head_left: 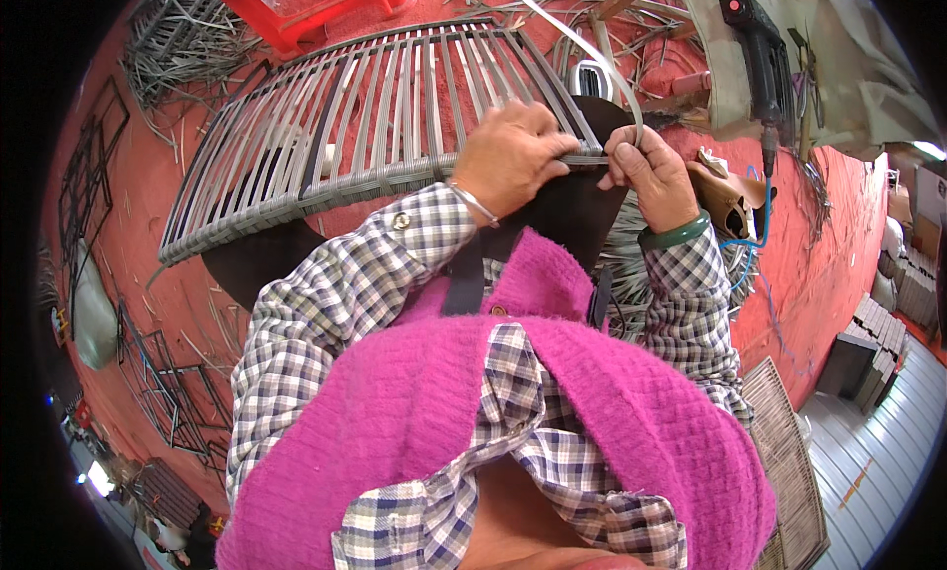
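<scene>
In the head view, the left grip [513,156] curls over the near edge of the frame [340,183], which spreads out leftward from it, though whether it clasps anything I cannot tell, while just to its right the right grip [651,174] pinches the strip [584,44] arcing away beyond it.

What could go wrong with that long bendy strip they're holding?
The pale strip might slip or twist, as the right hand seems to pinch it between fingers. Being long, it might also snag on loose strips scattered over the red floor.
</scene>
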`<state>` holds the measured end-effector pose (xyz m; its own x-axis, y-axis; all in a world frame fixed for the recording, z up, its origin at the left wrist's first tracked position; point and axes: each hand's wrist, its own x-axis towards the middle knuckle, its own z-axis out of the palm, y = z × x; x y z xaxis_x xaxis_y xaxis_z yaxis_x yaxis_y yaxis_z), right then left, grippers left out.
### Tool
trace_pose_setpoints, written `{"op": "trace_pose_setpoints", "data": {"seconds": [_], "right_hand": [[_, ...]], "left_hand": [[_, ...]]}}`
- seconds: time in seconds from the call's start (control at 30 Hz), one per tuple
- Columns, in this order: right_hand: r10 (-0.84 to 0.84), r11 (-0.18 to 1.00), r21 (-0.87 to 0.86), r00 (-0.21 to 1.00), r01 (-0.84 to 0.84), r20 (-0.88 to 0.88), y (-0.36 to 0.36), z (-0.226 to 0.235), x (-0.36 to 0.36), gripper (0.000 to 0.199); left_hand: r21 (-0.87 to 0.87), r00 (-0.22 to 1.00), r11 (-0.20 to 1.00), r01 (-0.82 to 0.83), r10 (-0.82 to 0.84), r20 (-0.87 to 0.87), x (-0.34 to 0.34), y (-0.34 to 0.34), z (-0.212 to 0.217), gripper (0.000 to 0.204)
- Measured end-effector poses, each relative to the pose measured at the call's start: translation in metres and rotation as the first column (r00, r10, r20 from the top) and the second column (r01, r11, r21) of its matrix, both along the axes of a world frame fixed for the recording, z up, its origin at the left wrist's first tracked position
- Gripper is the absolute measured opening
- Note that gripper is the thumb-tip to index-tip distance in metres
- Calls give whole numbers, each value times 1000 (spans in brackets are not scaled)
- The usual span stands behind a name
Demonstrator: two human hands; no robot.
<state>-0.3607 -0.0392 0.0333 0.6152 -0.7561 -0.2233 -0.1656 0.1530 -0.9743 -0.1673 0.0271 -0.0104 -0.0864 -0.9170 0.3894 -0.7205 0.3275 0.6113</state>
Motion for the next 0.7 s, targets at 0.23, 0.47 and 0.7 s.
{"op": "trace_pose_setpoints", "data": {"seconds": [0.23, 0.47, 0.7], "right_hand": [[-83, 965, -263, 963, 13, -256, -47, 6, 20, 25], [-37, 995, -99, 897, -7, -440, -79, -37, 37, 23], [-93, 995, 14, 944, 103, -317, -68, -29, 19, 19]], "left_hand": [[271, 969, 956, 112, -45, -243, -7, -24, -7, 15], [474, 957, 875, 101, 44, -286, 16, -62, -17, 20], [444, 997, 893, 69, -82, 11, 5, -81, -28, 21]]}}
